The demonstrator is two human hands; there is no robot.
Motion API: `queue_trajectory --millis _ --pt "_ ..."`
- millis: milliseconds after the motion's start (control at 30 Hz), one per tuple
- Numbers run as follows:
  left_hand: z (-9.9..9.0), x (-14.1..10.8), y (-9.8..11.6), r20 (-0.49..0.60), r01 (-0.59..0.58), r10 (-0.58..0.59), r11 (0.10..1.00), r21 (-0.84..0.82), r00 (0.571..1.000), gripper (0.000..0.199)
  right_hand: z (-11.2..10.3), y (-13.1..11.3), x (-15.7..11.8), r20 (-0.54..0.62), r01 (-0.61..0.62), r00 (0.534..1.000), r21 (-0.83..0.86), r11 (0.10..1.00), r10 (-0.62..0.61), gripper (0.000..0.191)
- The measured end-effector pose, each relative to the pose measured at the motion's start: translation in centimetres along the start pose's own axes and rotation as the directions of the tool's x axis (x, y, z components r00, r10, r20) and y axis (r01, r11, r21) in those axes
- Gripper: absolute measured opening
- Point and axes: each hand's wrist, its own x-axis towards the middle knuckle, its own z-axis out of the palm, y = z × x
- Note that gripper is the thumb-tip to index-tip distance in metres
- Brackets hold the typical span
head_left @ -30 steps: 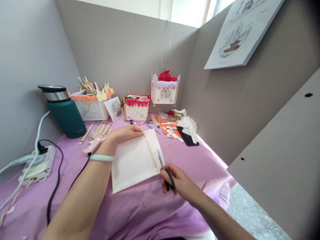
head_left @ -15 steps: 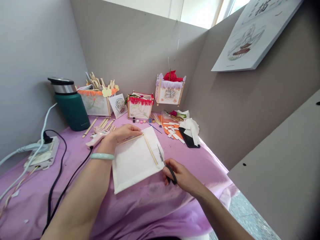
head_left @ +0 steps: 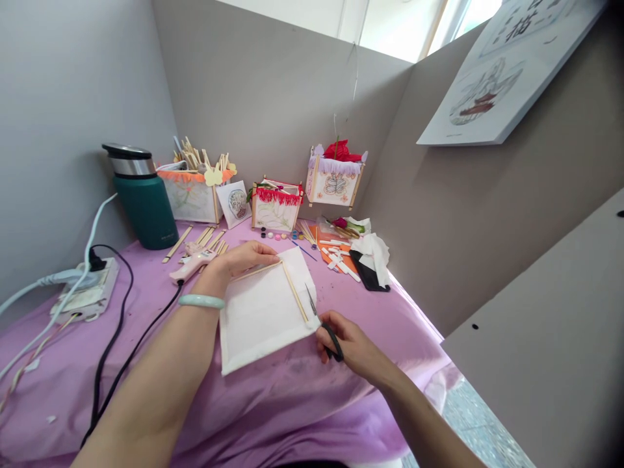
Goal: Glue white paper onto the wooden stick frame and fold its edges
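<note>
A white cloth or paper sheet (head_left: 260, 315) with thin wooden sticks (head_left: 295, 292) along its edges lies at the near side of the table. My left hand (head_left: 249, 255) grips its far edge by the corner where two sticks meet, fingers closed over it. At the right edge, my right hand (head_left: 345, 339) holds black-handled scissors (head_left: 333, 343). Their blades point away from me along the white flap outside the right-hand stick. Whether the blades are parted I cannot make out. The fingers in the scissor handles are partly hidden.
Left of the sheet lies a pink glue gun (head_left: 192, 263) with a black cord, near a green bottle (head_left: 146, 211) and a power strip (head_left: 88, 292). Decorated boxes (head_left: 277, 214) line the back. White strips (head_left: 341, 260) and a black object (head_left: 370, 270) lie right.
The view has shifted slightly. The scissors sit a touch further left against the flap's right edge. My left hand keeps the same grip on the sheet.
</note>
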Motion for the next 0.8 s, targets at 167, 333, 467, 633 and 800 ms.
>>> queue_trajectory --millis 167,333,467,633,800 --pt "-0.2 0.3 -0.5 -0.015 0.008 -0.008 1.000 0.011 1.000 0.036 0.1 0.4 0.1 -0.040 -0.001 0.999 0.011 1.000 0.001 0.029" --pt "-0.3 0.5 -0.6 -0.001 0.004 -0.004 1.000 -0.011 1.000 0.036 0.0 0.8 0.3 -0.054 -0.007 0.999 0.010 1.000 0.008 0.029" --pt "-0.3 0.4 -0.6 0.013 0.006 -0.006 1.000 -0.020 1.000 0.035 -0.1 1.5 0.5 -0.079 -0.001 0.997 0.003 1.000 0.001 0.027" --pt "-0.3 0.4 -0.6 -0.013 0.013 -0.013 1.000 0.008 1.000 0.033 -0.2 1.9 0.5 -0.125 0.013 0.992 -0.028 1.000 -0.017 0.026" --pt "-0.3 0.5 -0.9 -0.016 0.007 -0.008 1.000 -0.007 1.000 0.032 -0.2 1.8 0.4 -0.128 0.024 0.991 -0.019 1.000 -0.027 0.026"
